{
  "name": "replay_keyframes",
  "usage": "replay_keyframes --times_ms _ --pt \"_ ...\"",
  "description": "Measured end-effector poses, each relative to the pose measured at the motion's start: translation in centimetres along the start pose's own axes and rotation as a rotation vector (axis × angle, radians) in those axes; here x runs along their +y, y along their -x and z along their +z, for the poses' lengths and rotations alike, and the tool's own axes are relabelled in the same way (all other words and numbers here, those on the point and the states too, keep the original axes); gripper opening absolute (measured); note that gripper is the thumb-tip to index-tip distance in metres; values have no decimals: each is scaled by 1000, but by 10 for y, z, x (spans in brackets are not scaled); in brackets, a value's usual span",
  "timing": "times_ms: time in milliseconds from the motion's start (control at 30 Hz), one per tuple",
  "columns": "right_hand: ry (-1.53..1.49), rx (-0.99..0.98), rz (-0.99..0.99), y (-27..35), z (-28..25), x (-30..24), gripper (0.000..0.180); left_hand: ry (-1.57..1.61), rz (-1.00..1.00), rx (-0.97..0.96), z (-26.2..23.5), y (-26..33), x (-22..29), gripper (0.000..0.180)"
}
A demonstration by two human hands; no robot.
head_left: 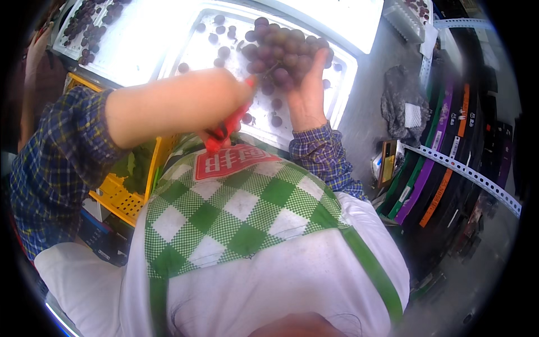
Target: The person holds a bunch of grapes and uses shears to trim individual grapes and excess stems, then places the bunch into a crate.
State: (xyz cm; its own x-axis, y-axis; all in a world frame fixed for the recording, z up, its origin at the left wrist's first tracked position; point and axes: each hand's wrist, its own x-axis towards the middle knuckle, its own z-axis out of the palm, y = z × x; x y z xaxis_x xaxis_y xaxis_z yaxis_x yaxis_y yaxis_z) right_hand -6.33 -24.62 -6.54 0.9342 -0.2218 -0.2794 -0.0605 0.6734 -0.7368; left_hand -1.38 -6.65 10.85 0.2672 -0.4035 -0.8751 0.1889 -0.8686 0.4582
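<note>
A bunch of dark purple-red grapes (283,53) is cradled in my right hand (307,101), with the thumb up along its right side. Beneath it lies a white foam tray (343,95) with loose grapes (223,52) scattered inside. My left hand (222,92) reaches in from the left, bent at the wrist, its fingers closed round a red-handled cutting tool, probably snips (227,124). The tool's upper end sits close to the lower left of the bunch. Its blades cannot be made out, and part of the left hand is smeared.
Another white foam tray (64,48) with grapes stands at the far left, near another person's arm (35,73). A yellow crate (120,199) with green leaves is below my left forearm. On the right are a grey plastic bag (400,95) and a perforated metal strip (466,175).
</note>
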Motion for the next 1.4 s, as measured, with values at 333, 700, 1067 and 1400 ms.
replay_keyframes --times_ms 333,700,1067,1400 --pt "8 25 -18 3 5 1 73 84 -2 11 5 -1 -1 32" --pt "13 117 61 -3 3 13 81 -4 72 66 11 -10 -16 37" --pt "-9 18 -15 6 18 -2 73 -228 140 125 4 -7 -21 39" --pt "100 0 21 -3 9 2 90 193 116 -56 -11 -9 -23 36"
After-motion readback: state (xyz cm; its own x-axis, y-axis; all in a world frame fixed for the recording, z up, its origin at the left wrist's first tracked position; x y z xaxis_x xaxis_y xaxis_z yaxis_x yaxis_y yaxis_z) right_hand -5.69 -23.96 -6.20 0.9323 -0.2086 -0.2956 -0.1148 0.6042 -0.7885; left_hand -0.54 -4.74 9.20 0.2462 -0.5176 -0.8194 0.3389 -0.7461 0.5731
